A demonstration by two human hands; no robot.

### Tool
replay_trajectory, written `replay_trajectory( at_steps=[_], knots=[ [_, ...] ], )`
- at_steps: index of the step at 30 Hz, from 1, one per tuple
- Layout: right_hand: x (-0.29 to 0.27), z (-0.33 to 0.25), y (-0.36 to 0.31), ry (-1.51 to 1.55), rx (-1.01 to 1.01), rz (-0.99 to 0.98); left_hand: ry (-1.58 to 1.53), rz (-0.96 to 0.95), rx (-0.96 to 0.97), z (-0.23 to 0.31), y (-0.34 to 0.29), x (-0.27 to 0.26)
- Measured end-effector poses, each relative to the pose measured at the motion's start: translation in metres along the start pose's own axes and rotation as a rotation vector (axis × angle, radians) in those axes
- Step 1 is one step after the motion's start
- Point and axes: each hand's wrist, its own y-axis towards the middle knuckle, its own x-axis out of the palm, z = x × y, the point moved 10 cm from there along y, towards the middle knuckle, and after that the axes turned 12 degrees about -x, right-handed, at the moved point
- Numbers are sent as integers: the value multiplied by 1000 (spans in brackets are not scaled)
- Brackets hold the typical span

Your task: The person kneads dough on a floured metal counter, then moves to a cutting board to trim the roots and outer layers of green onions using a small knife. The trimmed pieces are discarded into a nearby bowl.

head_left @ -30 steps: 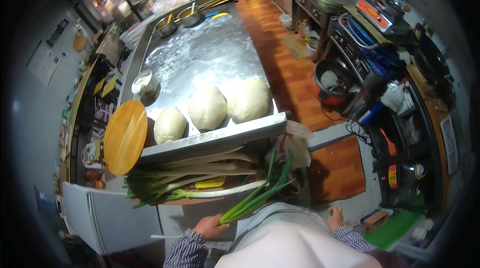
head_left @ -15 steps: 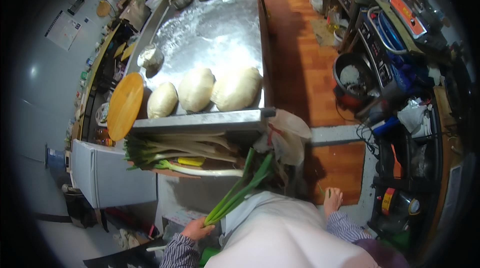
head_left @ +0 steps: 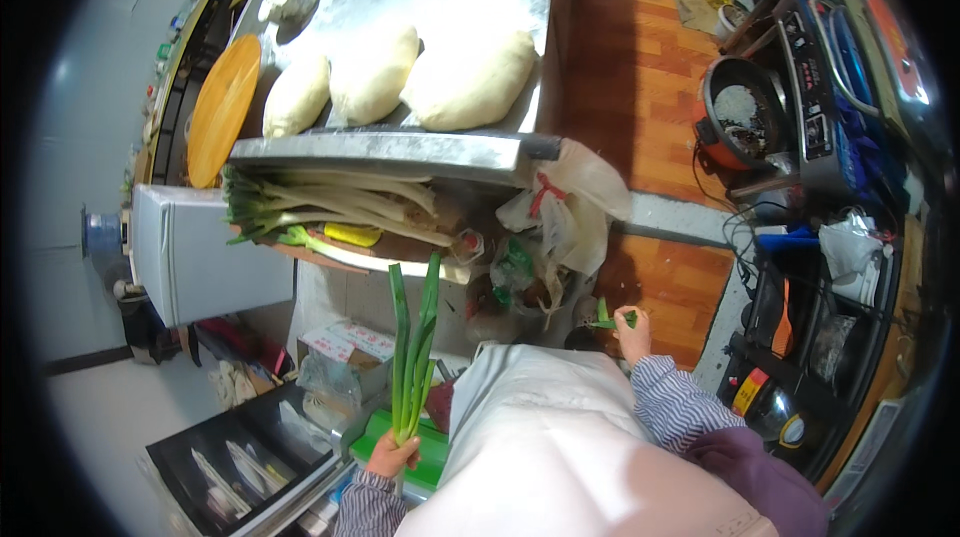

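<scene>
My left hand [head_left: 392,455] is closed around the lower end of a green onion [head_left: 412,357], its long leaves pointing up and away from me. Off to the right, my right hand [head_left: 632,334] pinches a short scrap of green leaf [head_left: 606,322], well apart from the onion. On the shelf below the metal table lies a pile of long green onions [head_left: 350,202], with one pale peeled stalk [head_left: 385,264] along its front edge. A plastic bag with a red tie [head_left: 580,202] hangs at the table corner, beyond my right hand.
Three large dough lumps [head_left: 475,87] rest on the floured metal table [head_left: 400,149]. A round wooden board [head_left: 222,112] leans at its left. A white cabinet [head_left: 210,252] stands left, a black rack [head_left: 775,377] right, and an orange-sided pot [head_left: 735,117] beyond it.
The view has tilted down and nearer. The green onion in my left hand has swung from leaning right to nearly upright. My right hand has risen, with the leaf scrap now plainer to see.
</scene>
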Motion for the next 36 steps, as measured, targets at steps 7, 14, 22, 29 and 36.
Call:
replay_trajectory(
  at_steps=[7, 14, 22, 29, 36],
  knots=[
    [69, 8, -28, -323, 28, -259, -166, 49, -146, -85, -8, -4],
    [71, -8, -30, -262, 66, -250, -142, 33, -148, -79, 6, -16],
    [75, -15, -35, -443, -94, -427, -149, 233, -80, -71, 27, -25],
    [52, -36, -22, -366, -76, -375, -101, 313, -83, -78, 30, -10],
    [29, -25, -11, -293, -61, -372, -152, 356, -145, -87, 19, 16]
  ],
)
